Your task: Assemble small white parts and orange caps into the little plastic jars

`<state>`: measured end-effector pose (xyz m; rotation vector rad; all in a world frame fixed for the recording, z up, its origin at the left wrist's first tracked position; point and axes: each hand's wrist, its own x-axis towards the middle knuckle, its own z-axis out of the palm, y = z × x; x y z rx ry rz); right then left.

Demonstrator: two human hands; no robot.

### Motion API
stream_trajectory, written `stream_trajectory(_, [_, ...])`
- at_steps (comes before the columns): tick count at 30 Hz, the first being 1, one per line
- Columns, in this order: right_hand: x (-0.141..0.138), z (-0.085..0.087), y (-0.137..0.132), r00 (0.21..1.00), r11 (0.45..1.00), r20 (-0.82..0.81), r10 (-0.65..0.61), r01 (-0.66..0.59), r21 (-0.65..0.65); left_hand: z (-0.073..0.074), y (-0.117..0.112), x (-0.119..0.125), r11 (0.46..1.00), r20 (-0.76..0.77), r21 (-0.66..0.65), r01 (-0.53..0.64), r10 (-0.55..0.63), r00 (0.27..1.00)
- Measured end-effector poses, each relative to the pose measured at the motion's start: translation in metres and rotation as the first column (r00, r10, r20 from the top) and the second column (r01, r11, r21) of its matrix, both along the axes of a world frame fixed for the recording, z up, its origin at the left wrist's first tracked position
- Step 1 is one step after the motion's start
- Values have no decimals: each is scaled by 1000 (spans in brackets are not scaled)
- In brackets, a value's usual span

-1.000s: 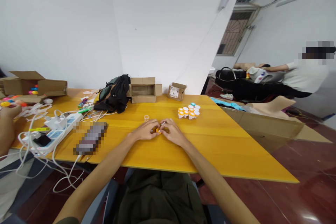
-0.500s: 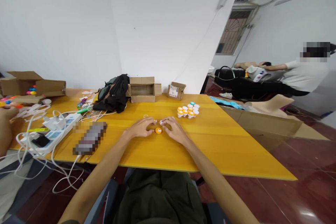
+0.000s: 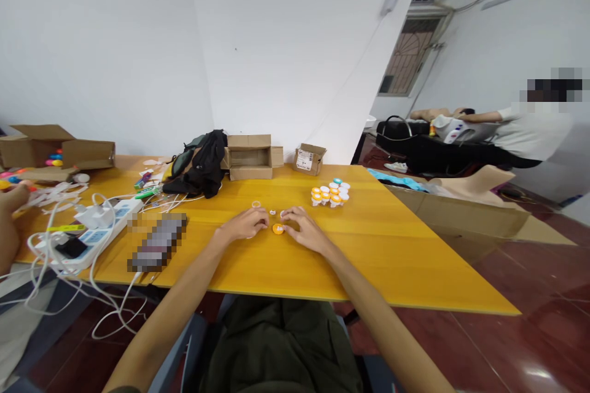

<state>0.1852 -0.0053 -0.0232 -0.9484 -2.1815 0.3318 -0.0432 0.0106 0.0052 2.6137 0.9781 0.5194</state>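
On yellow table (image 3: 378, 258), orange lid (image 3: 276, 229) between left hand (image 3: 244, 223), curled, hold unclear, and right hand (image 3: 304, 228), spread.

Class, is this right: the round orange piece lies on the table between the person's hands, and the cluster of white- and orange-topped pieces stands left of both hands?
Wrong side: the head view shows the cluster to the right of both the left hand and right hand. The round orange piece does lie on the table between them.

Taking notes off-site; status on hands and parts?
Left hand curled, grip unclear. Right hand beside round orange-and-white disc, contact unclear. Small white piece just beyond disc.
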Motion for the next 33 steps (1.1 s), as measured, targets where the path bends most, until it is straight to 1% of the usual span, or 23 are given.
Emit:
stream_trajectory(5, [-2,4,-3,996,999,80,39,-37,-19,-3,2,-1,999,22,-25,22,-22,1000])
stream_trajectory(8, [-2,3,-3,994,999,99,49,-47,-26,-4,2,-1,999,43,-33,35,-33,999])
stream_trajectory(16, [-3,-1,-1,997,1000,71,19,-18,-18,-5,6,-3,998,45,-25,49,-47,998])
stream_trajectory(25, [-3,-2,-1,997,1000,77,3,-4,7,-5,5,-1,998,69,-49,33,-29,997])
stream_trajectory(28, [-3,-1,-2,997,1000,75,5,-5,9,-6,5,-1,998,74,-46,49,-46,996])
stream_trajectory(33, [-3,0,-3,997,1000,72,-1,0,17,-9,5,0,996,77,2,88,-88,993])
